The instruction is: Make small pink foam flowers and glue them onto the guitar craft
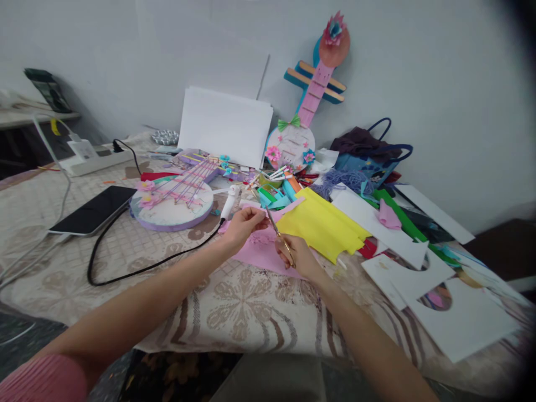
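Note:
Gold-handled scissors are in my right hand, fingers through the loops, blades pointing up and away. My left hand is closed in a pinch just left of the blade tips. Whatever sits between its fingertips is too small to make out. Under both hands lies a pink sheet with small pink scraps on it. A yellow sheet rests on the right, close to the scissors. A white glue gun with a black cord stands beyond my left hand.
A round lilac-edged craft instrument lies left of the glue gun, near a phone with cables. Another decorated instrument leans against the wall. Cut white boards, purple yarn and a blue bag crowd the right side.

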A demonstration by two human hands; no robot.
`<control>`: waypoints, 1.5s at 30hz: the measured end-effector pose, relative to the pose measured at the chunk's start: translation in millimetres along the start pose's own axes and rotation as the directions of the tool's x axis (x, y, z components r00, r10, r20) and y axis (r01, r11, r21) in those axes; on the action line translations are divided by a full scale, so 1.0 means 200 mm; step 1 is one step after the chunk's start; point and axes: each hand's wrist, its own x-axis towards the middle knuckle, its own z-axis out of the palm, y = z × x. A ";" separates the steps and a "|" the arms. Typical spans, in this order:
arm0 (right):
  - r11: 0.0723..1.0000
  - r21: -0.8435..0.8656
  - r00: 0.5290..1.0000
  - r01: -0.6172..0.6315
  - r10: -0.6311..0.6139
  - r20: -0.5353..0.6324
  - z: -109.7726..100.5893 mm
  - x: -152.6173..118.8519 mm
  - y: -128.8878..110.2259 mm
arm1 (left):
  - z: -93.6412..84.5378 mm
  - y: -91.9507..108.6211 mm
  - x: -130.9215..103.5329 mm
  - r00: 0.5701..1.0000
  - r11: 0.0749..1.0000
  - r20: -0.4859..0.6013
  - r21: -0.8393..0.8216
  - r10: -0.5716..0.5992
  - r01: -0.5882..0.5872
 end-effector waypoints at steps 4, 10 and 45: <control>0.835 -0.544 0.981 -0.079 -0.033 -0.193 -0.10 0.04 0.01 | -0.02 -0.01 0.01 0.998 0.996 0.027 0.064 -0.062 0.060; 0.573 -0.789 0.948 -0.222 -0.061 -0.311 -0.25 0.05 0.07 | -0.02 -0.02 0.00 0.976 0.973 0.179 0.217 -0.123 0.083; 0.978 0.016 0.969 0.206 -0.202 -0.141 -0.10 0.03 -0.04 | 0.01 -0.03 -0.03 0.941 0.927 0.301 0.375 -0.153 0.031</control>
